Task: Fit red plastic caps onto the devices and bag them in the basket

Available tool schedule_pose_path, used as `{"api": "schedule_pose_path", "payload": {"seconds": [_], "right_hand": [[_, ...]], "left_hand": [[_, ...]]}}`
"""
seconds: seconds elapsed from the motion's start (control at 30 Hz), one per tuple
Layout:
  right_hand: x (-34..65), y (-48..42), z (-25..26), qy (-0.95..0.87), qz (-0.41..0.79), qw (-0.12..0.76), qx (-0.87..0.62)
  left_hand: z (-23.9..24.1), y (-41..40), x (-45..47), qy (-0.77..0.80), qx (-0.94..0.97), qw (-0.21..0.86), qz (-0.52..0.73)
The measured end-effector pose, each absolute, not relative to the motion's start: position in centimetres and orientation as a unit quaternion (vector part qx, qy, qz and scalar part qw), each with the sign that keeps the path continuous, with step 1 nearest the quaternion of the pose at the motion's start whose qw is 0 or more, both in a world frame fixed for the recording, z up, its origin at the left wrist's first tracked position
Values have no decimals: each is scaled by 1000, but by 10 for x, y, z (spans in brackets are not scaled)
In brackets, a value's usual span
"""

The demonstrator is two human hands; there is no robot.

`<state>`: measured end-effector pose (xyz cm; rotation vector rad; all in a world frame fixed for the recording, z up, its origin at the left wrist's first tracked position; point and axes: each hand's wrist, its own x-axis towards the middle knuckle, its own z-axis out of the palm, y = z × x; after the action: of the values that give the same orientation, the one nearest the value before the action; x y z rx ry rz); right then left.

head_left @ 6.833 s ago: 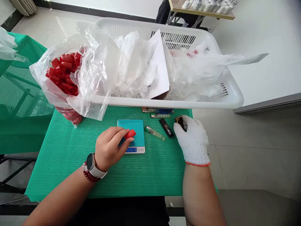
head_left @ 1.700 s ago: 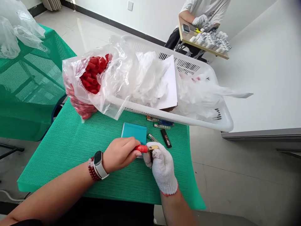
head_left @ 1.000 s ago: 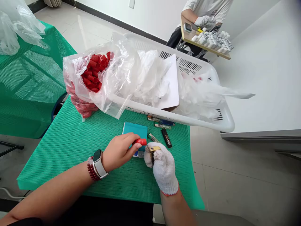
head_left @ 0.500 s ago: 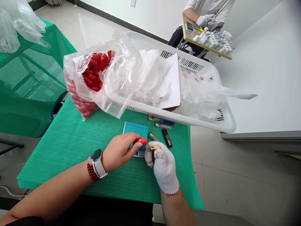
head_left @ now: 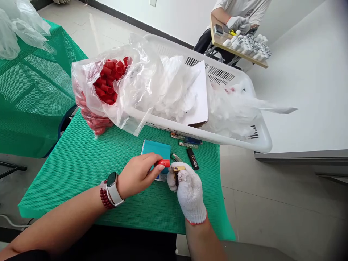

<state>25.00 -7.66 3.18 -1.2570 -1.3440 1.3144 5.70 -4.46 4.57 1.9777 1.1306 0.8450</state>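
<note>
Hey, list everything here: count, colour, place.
Red tube: one, red, left hand
Handheld item: one, gold and black, right hand
Scale: one, teal, near table
Slim cases: several, black, clear, blue, beside scale
Tube bag: one, clear, against basket
Basket: one, white, beyond scale
Plastic bags: several, translucent, basket, left table
Card: one, white, basket
Near table: one, green, foreground
Left table: one, green, left
Co-worker: one, white shirt, far table
Small pieces: many, whitish, far table
Left hand: one, bare, by scale
Right hand: one, white glove, centre
</note>
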Motion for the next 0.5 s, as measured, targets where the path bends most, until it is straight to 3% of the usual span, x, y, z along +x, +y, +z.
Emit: {"api": "schedule_pose_path", "payload": {"seconds": [0.5], "right_hand": [[250,-75,34,-512,526,421,-532]], "left_hand": [[47,-44,56,442,759,365,308]]}}
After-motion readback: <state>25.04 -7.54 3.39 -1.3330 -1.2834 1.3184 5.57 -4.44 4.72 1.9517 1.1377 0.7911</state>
